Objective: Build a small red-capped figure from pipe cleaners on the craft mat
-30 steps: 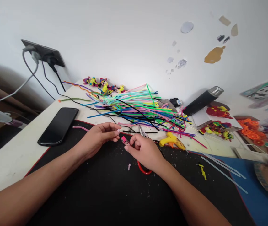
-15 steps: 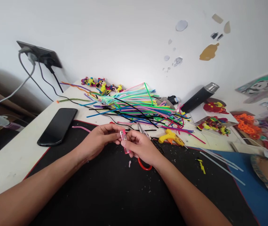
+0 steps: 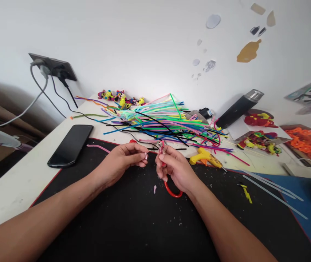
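My left hand is closed in a pinch on a tiny pale pink piece at its fingertips. My right hand is closed around a small pink lighter, held upright with its top just right of the pink piece. A red scissor handle shows under my right hand; I cannot tell whether the hand holds it. Both hands hover over a black mat. A short pink scrap lies on the mat between them.
A heap of coloured pipe cleaners lies just behind the hands. A black phone is at the left, a yellow glue gun and clear glue sticks at the right. A dark bottle lies near the wall.
My right hand turned the lighter from pointing left to standing upright and lifted it a little. My left hand's pinch stayed close beside it.
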Demonstrator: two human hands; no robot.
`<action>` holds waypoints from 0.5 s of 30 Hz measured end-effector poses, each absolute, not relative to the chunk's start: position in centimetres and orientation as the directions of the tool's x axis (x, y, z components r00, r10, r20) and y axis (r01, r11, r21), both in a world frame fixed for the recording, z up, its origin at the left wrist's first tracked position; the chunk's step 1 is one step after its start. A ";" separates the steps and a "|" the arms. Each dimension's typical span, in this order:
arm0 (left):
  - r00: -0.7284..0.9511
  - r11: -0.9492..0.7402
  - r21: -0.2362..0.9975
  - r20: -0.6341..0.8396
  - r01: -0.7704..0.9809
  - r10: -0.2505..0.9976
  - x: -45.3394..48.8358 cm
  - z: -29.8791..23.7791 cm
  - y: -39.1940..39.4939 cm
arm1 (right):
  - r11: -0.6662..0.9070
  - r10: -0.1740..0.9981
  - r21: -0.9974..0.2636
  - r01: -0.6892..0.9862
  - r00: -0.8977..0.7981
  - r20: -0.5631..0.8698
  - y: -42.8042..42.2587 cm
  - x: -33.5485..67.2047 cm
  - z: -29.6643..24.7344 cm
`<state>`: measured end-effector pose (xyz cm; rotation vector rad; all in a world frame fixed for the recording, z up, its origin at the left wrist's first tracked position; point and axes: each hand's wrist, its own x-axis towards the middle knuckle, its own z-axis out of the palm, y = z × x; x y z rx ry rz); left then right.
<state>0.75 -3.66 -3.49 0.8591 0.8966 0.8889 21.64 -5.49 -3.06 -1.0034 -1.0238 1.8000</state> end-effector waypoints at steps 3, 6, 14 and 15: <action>0.339 0.366 0.890 -0.267 -0.273 0.902 0.8 -3.3 -3.8 | -0.310 0.899 -0.916 -0.255 -0.391 -0.196 -5.6 21.7 -3.2; 0.343 0.347 0.894 -0.243 -0.284 0.907 1.0 -3.2 -3.9 | -0.273 0.893 -0.936 -0.222 -0.420 -0.161 -5.6 21.8 -3.5; 0.357 0.314 0.916 -0.214 -0.250 0.909 1.3 -3.3 -4.2 | -0.228 0.918 -0.965 -0.126 -0.358 -0.170 -5.7 21.6 -3.5; 0.359 0.306 0.919 -0.206 -0.247 0.910 1.4 -3.3 -4.2 | -0.217 0.921 -0.969 -0.113 -0.351 -0.166 -5.7 21.6 -3.5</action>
